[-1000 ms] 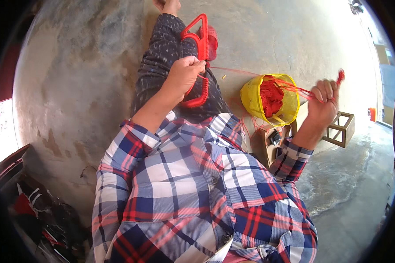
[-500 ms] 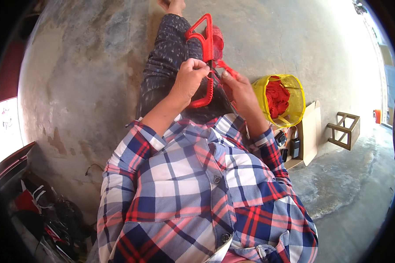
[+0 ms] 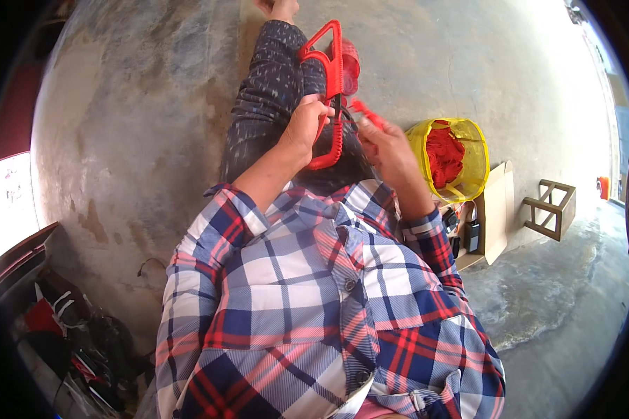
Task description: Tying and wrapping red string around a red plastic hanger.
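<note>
Shirt: the checked shirt (image 3: 286,286) sits closest, its cuffs rolled back from both forearms.
Left hand: the left hand (image 3: 305,128) has its fingers pinched on the red frame at a dark, bare stretch.
Right hand: the right hand (image 3: 393,152) has its fingers grasping a bundle of red cord (image 3: 367,114), slightly blurred; a thin strand seems to run across to the frame.
Frame: the red frame (image 3: 334,75) lies over the dark trousers (image 3: 262,105), between the knees and the hands.
Winding: a steady pull and turns laid snugly side by side should suit the dark stretch, the pinch keeping them from slipping.
Bucket: the yellow bucket (image 3: 483,162), just beyond the right hand, gives the nearest edge to catch on.
Room: bare floor (image 3: 154,140) widens leftward; the box (image 3: 497,209) and stool (image 3: 558,216) limit the right.
</note>
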`<control>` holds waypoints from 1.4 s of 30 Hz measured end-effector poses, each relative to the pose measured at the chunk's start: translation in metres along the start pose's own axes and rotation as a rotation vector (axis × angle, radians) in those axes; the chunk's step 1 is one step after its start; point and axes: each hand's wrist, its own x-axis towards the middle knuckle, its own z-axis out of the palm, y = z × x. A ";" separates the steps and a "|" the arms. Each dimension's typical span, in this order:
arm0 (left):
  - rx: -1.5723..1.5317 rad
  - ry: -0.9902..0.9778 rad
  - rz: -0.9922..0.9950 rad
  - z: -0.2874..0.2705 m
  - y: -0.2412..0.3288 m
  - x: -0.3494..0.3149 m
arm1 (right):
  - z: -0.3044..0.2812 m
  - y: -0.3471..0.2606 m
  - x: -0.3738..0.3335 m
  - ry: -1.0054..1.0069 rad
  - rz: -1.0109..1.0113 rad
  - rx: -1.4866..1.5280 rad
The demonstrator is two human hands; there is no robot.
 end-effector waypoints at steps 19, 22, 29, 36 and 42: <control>0.950 -0.262 0.766 0.007 0.030 -0.039 | -0.033 -0.002 -0.019 -0.281 0.019 0.366; 0.448 -0.454 0.456 0.030 0.039 -0.058 | -0.006 0.014 -0.014 -0.557 -0.056 0.394; -0.047 -0.263 0.371 -0.006 0.081 -0.029 | -0.040 0.001 0.024 -0.290 -0.217 0.468; 1.376 -0.153 0.873 -0.022 0.032 -0.013 | -0.018 0.007 0.047 -0.146 -0.251 -0.487; 1.241 -0.032 0.750 -0.008 0.016 -0.012 | -0.025 0.017 0.041 0.031 -0.303 -0.019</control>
